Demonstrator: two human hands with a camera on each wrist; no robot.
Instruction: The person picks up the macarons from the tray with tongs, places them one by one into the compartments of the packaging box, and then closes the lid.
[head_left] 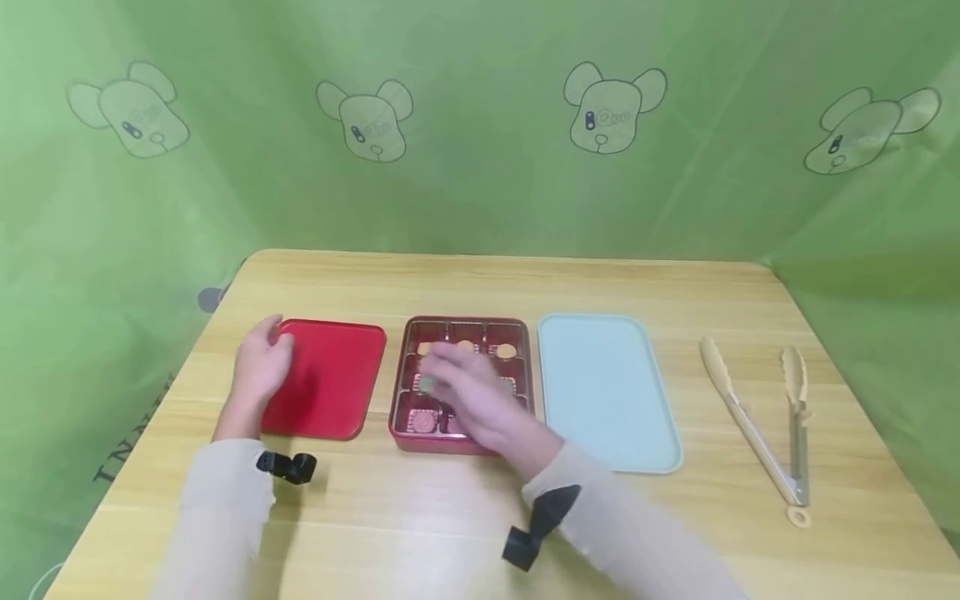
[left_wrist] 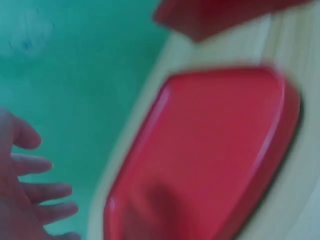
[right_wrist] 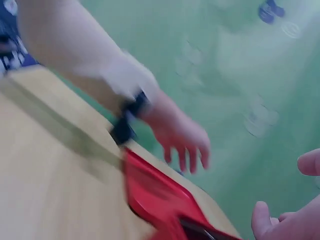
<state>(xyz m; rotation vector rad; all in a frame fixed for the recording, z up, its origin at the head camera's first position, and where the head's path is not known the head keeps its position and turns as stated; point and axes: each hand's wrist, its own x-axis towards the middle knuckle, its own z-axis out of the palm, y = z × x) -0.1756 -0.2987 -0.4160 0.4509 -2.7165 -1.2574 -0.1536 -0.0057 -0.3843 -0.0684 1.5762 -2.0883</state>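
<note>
In the head view my left hand (head_left: 258, 362) hovers by the left edge of a shallow red tray (head_left: 330, 379). The left wrist view shows that hand's spread fingers (left_wrist: 50, 190) with nothing in them, above the tray's level. My right hand (head_left: 480, 396), blurred, passes over a dark red compartment box (head_left: 442, 447). Small round cookie-like pieces sit in its compartments: yellow ones (head_left: 506, 351) in the back row, green (head_left: 426, 384) in the middle, pink (head_left: 423, 421) in front. The right hand covers part of the box; its fingers (right_wrist: 260, 217) and thumb stand apart, holding nothing.
A pale blue tray (head_left: 603, 392) lies just right of the box. Farther right, a pair of tongs (head_left: 757, 437) with beige tips rests spread on the wooden table (head_left: 390, 525). A green curtain (head_left: 480, 200) with mouse-head prints hangs behind and beside the table.
</note>
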